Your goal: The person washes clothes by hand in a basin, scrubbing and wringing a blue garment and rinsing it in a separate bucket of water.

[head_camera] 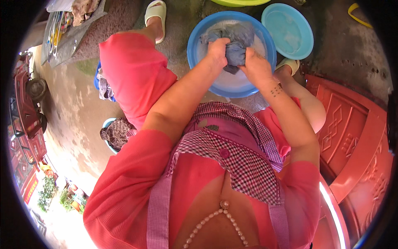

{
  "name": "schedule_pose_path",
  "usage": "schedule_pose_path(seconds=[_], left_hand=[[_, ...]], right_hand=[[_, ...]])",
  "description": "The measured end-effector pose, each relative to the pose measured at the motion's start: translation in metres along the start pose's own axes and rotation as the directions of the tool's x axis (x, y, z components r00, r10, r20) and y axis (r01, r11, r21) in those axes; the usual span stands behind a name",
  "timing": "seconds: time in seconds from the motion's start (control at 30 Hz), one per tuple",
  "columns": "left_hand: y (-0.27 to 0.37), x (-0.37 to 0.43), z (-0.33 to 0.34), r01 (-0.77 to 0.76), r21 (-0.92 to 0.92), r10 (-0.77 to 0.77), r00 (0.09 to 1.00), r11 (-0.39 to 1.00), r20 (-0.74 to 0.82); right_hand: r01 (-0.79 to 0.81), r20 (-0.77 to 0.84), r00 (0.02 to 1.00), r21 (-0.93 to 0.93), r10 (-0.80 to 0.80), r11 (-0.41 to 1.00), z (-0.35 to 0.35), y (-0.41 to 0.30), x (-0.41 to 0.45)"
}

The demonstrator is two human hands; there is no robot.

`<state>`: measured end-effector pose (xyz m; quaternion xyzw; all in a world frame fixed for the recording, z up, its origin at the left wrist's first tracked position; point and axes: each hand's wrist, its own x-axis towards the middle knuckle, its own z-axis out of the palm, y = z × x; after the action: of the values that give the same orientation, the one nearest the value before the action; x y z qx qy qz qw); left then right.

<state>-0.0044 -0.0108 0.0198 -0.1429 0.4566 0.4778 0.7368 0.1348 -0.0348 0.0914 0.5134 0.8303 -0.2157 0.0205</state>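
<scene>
Wet grey-blue cloth point(238, 32) is bunched between my two hands over a blue plastic basin point(192, 46). My left hand point(218, 52) grips it on one side, and my right hand point(256, 63) pinches the other side. Between the hands the fabric is gathered and creased, with a darker end hanging toward me. Soapy, whitish water point(230, 82) lies in the basin beneath. Part of the cloth spreads over the far side of the water. Some of my fingertips are hidden in the folds.
A light-blue basin point(306, 40) of cloudy water stands right of the blue one, near my slippered foot. A yellow-green basin point(241, 2) is at the top edge. Clothes point(105, 85) and a basin with patterned fabric point(116, 133) lie left. A red panelled door point(345, 124) stands right.
</scene>
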Motion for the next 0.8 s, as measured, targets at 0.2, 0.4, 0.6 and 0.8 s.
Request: schedule_pose_path(seconds=[0.2, 0.4, 0.6, 0.8], left_hand=[[0.001, -0.028, 0.013, -0.325, 0.102, 0.333, 0.939, 0.94, -0.08], [0.012, -0.023, 0.009, -0.162, 0.135, 0.145, 0.981, 0.978, 0.131], [0.022, -0.013, 0.007, -0.111, 0.105, 0.074, 0.949, 0.988, 0.308], [0.034, -0.046, 0.023, 0.156, -0.055, -0.116, 0.886, 0.986, 0.448]], right_hand=[[-0.661, 0.651, 0.745, 0.692, 0.144, 0.291, -0.012, -0.019, -0.002], [-0.653, 0.626, 0.743, 0.6, -0.237, -0.462, 0.007, -0.021, -0.015], [-0.589, 0.517, 0.805, 0.758, -0.292, -0.281, 0.001, -0.016, -0.013], [-0.551, 0.431, 0.809, 0.793, 0.4, 0.26, -0.004, 0.08, 0.02]])
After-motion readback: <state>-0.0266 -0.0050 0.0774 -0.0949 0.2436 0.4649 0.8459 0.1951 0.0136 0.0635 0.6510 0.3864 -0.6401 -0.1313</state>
